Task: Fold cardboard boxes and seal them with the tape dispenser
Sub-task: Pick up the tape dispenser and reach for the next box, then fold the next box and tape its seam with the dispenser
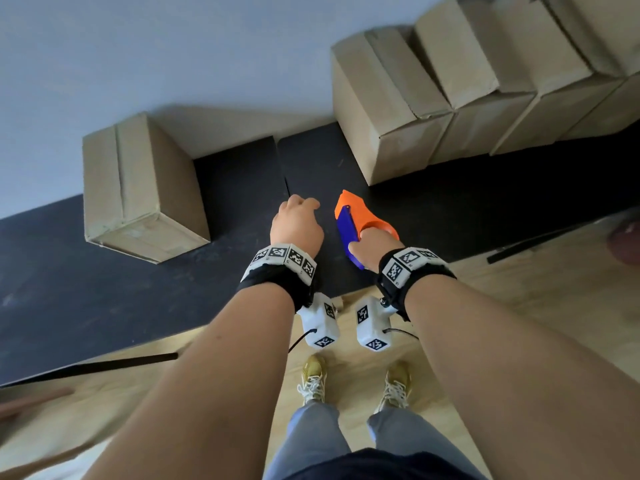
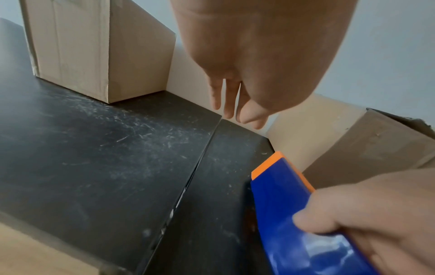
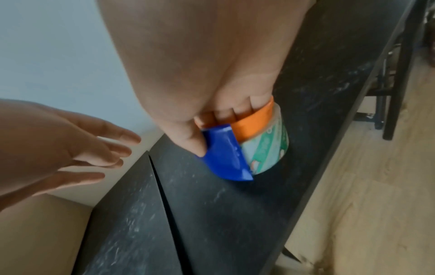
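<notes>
My right hand [image 1: 375, 245] grips an orange and blue tape dispenser [image 1: 356, 220] just above the black table [image 1: 138, 289]; its fingers curl through the orange handle [image 3: 254, 121] and the tape roll [image 3: 268, 147] shows below. My left hand [image 1: 298, 223] hovers beside it to the left, fingers relaxed and empty [image 3: 94, 148]. A sealed cardboard box [image 1: 138, 188] stands at the left of the table. A row of folded boxes [image 1: 433, 98] lines the wall at the right.
The table is two black tops meeting at a seam [image 2: 188, 186]. A grey wall [image 1: 173, 46] runs behind it. Wood floor [image 1: 519, 306] and my feet [image 1: 353, 382] lie below the front edge. A dark chair frame [image 3: 395, 93] stands at the right.
</notes>
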Tool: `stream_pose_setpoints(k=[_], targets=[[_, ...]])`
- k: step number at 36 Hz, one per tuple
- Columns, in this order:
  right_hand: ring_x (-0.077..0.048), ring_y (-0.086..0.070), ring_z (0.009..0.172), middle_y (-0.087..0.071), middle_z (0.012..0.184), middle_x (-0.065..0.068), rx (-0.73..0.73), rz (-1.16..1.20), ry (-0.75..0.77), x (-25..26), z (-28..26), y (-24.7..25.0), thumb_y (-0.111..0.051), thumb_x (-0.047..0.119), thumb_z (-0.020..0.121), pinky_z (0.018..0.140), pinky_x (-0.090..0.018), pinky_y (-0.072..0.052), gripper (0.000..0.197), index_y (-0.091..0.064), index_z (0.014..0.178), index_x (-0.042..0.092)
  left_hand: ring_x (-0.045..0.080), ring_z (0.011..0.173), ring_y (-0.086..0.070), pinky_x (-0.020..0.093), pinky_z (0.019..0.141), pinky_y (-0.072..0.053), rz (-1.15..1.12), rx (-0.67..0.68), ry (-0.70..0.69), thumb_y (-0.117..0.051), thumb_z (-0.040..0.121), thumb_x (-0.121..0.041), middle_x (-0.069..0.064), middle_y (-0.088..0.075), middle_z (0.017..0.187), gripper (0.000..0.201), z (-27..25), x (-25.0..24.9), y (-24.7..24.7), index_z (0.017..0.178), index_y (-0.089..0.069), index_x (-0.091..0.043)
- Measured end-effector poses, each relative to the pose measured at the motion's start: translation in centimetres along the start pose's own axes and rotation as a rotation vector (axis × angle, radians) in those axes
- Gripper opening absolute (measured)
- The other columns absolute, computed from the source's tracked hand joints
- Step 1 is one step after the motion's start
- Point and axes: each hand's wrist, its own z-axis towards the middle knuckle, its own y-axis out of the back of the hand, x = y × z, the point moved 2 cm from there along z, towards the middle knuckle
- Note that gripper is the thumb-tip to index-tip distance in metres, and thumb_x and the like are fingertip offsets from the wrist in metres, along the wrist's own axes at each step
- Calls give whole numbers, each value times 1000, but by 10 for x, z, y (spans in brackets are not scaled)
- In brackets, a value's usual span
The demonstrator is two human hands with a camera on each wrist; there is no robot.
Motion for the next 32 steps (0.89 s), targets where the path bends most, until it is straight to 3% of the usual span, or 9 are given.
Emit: stream_pose_setpoints(k=[1,3,5,7,14,20,24,27,32], targets=[[-30,-60,94,-61,105,-9,-66,-94,96,-1,-1,8,-46,30,96,70,-26,-38,38,-51,129,13,22,126,-40,37,96,-44,-6,-9,8,-44,86,-2,3,-47,132,51,1,-5,1,132,-52,-21],[-28,-55,82,-54,82,-7,-96,-187,111,-3,0,24,-38,23,97,63,-26,-35,21,-56,96,13,23,126,-40,37,95,-44,-21,-25,18,-44,86,-1,3,-46,133,51,4,-17,4,133,-51,-21],[-30,-52,90,-54,90,-15,-95,-248,124,-3,-3,42,-32,22,100,73,-30,-36,30,-52,86,5,24,126,-41,36,96,-44,-35,-41,12,-43,87,-1,3,-45,133,52,7,-33,7,134,-50,-20],[-30,-51,91,-54,95,-19,-105,-254,132,-6,-6,63,-33,23,99,76,-32,-35,30,-51,87,3,23,125,-42,36,96,-43,-43,-68,-4,-43,87,-1,3,-45,134,52,10,-51,11,135,-49,-20],[-22,-54,67,-58,75,-6,-228,-275,161,-38,-6,126,-48,47,94,65,-31,-38,42,-57,78,10,23,128,-38,36,96,-42,-63,-120,-99,-42,88,-3,3,-40,141,51,26,-120,21,138,-44,-17],[-24,-58,73,-62,80,-8,-325,-199,119,-58,1,169,-54,54,92,67,-31,-39,48,-62,89,7,28,134,-34,39,107,-34,44,-110,-224,-44,87,-3,5,-31,149,57,55,-167,23,142,-35,-16],[-24,-59,73,-64,83,-8,-349,-150,105,-65,6,186,-54,55,92,64,-30,-39,49,-62,91,7,24,147,-8,51,115,-24,223,-58,-282,-57,89,-17,1,-9,160,73,80,-178,21,151,-18,-23],[-18,-55,65,-60,75,-6,-348,-122,100,-65,8,193,-52,57,92,54,-28,-33,51,-61,87,7,22,148,7,65,111,-17,280,44,-270,-65,88,-29,-6,9,161,87,95,-181,17,152,-6,-36],[-17,-56,63,-61,72,-4,-366,-43,111,-63,11,199,-53,65,87,51,-28,-32,57,-61,78,10,30,147,10,68,109,-19,306,111,-328,-62,91,-23,-4,9,161,86,111,-168,6,150,-4,-44]])
